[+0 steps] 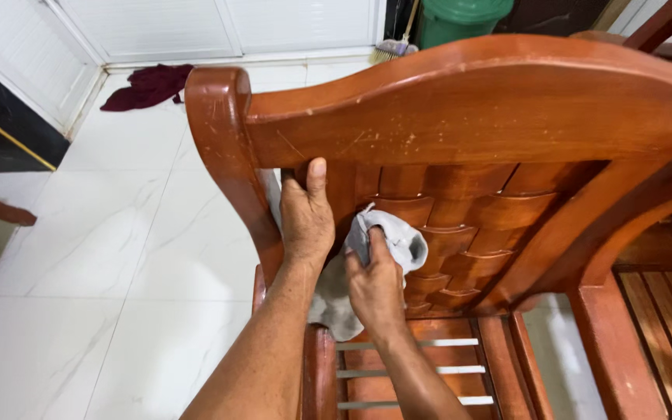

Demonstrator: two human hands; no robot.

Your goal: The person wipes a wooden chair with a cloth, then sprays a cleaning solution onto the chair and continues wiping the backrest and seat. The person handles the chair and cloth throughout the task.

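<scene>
A reddish-brown wooden chair with a curved top rail and a woven-pattern back panel fills the head view. My left hand rests flat against the back panel beside the left post, thumb pointing up. My right hand presses a grey cloth against the woven panel, fingers wrapped in the cloth. The cloth's loose end hangs down behind my wrists toward the slatted seat.
White marble-look floor tiles lie to the left. A dark red rag sits on the floor near white doors. A green bin and a broom stand behind the chair. More slatted wooden furniture is at right.
</scene>
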